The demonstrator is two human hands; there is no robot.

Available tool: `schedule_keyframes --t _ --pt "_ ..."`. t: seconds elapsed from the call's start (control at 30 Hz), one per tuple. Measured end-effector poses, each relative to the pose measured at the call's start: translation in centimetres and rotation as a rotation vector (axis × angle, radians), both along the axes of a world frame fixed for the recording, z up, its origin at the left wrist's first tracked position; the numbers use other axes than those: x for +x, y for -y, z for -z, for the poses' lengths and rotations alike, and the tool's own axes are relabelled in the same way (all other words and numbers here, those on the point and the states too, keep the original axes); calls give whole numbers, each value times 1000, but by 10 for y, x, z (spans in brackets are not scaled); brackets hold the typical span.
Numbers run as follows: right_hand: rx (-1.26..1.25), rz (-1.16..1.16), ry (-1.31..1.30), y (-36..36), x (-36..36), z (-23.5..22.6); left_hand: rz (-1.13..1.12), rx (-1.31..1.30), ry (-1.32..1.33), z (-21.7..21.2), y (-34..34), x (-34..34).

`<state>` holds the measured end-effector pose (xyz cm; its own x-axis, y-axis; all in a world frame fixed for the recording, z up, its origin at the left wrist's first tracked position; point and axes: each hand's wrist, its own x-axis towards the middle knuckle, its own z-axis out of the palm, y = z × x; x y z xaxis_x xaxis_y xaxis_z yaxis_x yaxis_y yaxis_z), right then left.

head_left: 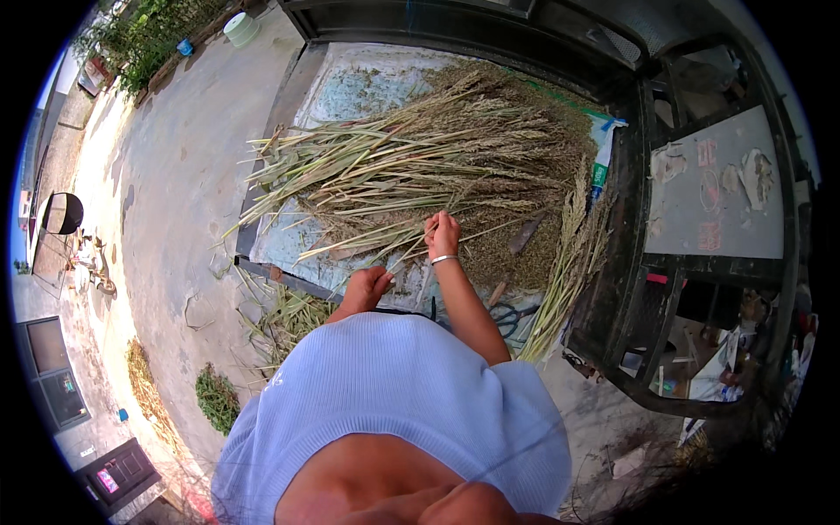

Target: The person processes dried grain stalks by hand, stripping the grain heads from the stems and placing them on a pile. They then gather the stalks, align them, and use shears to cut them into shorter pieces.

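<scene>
My left hand point(366, 289) is closed round the lower end of a thin dry stalk. Farther up and to the right, my right hand point(443, 234), with a silver bangle at the wrist, pinches what looks like the same stalk. Just beyond both hands lies a wide heap of long dry grain stalks point(385, 166), cut ends to the left and brown seed heads point(499, 144) to the right. Loose seed and chaff point(499, 262) cover the right part of the pale sheet point(337, 87) beneath. To the right of my right hand rests a dark flat blade point(525, 234).
Dark-handled scissors point(509, 318) lie by my right forearm. Another bundle of stalks point(564, 280) leans along the right side, next to a black metal frame point(626, 262). Stripped leaves point(293, 319) are piled on the concrete floor point(192, 175) at left, near a green plant heap point(217, 398).
</scene>
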<state>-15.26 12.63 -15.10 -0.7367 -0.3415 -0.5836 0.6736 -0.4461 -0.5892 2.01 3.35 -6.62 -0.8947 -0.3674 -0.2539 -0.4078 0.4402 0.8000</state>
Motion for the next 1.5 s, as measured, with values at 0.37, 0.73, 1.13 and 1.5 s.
schedule_keyframes --t 0.37,0.73,1.13,1.5 --pt "221 303 129 -81 -124 54 41 -180 44 -41 8 43" --pt "-372 169 279 -55 -53 -13 274 -408 59 -18 0 -4" --pt "343 503 -33 -266 -206 -21 164 -637 487 -29 97 138" --pt "1791 -325 -566 -326 -89 78 -260 -502 612 64 119 202"
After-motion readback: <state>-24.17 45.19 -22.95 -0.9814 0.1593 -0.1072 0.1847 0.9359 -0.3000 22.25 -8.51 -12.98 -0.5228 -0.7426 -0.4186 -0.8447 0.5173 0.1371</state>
